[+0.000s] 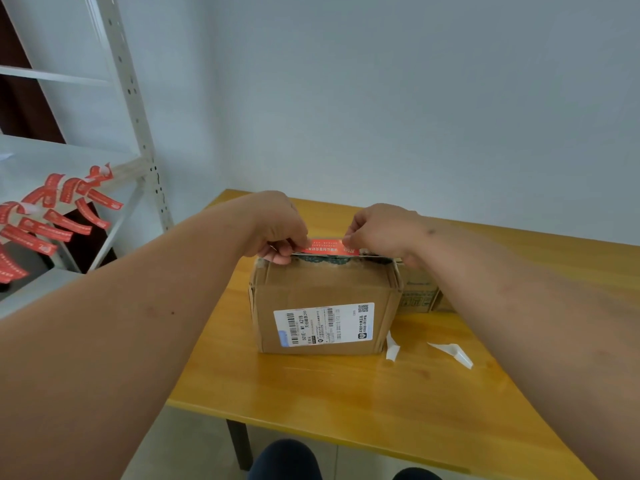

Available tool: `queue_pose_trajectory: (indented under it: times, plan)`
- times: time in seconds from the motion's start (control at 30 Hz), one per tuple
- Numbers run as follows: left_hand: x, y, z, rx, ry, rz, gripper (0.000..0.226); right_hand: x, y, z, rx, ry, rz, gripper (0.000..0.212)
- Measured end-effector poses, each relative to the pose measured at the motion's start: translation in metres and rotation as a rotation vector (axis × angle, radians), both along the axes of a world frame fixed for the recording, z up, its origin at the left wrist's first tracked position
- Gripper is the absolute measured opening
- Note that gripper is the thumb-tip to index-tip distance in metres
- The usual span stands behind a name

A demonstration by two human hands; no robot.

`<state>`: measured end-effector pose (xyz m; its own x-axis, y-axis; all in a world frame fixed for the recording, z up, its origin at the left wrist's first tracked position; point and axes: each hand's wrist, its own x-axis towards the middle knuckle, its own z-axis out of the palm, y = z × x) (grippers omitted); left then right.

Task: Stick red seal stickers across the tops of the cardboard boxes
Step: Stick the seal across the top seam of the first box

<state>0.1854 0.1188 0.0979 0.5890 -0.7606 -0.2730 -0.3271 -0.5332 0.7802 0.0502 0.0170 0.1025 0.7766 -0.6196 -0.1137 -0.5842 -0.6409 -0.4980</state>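
At about nine o'clock from the box, spare red seal stickers (52, 216) hung in a loose bunch off the edge of the metal shelf (138, 109); they curled and drooped, so I judged them thin, floppy and light (the sort that folds onto its own glue if held by one end only). Moving right, my left hand (280, 230) had its fingers curled down and was pinching the left end of the red sticker (323, 245); that strip lay stretched along the top of the cardboard box (322, 306), toward its far edge at twelve o'clock. My right hand (379, 230) pinched the other end, fingertips tucked over it; I could not tell whether the strip already touched the cardboard along its length. Holding both ends taut seemed the right grip, since a slack middle would likely wrinkle. The box looked stiff but worn, its top rim torn and ragged, so I expected poor adhesion there and would press on the smoother flap. It stood mid-table on the yellow wooden table (311, 393); a second box (419, 296) sat just behind it at two o'clock; two white backing strips (393, 348) lay at four o'clock.
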Motion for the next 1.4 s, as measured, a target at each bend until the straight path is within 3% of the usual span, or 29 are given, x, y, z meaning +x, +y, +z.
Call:
queue_pose_trajectory:
  times: [0.07, 0.27, 0.5, 1.4]
  plan:
    - [0.002, -0.003, -0.001, 0.012, -0.015, 0.002, 0.018, 0.002, 0.000, 0.001, -0.028, 0.010, 0.005, 0.024]
    - [0.007, -0.007, -0.005, 0.062, -0.045, 0.003, 0.017, 0.006, -0.003, -0.002, 0.027, -0.033, -0.005, 0.011]
    - [0.009, -0.010, -0.006, 0.087, -0.045, 0.007, 0.007, 0.007, -0.008, -0.003, 0.131, -0.037, -0.051, 0.040]
    - [0.008, -0.011, -0.009, 0.092, -0.033, 0.024, 0.010, 0.026, -0.017, -0.009, 0.077, 0.076, -0.060, 0.030]
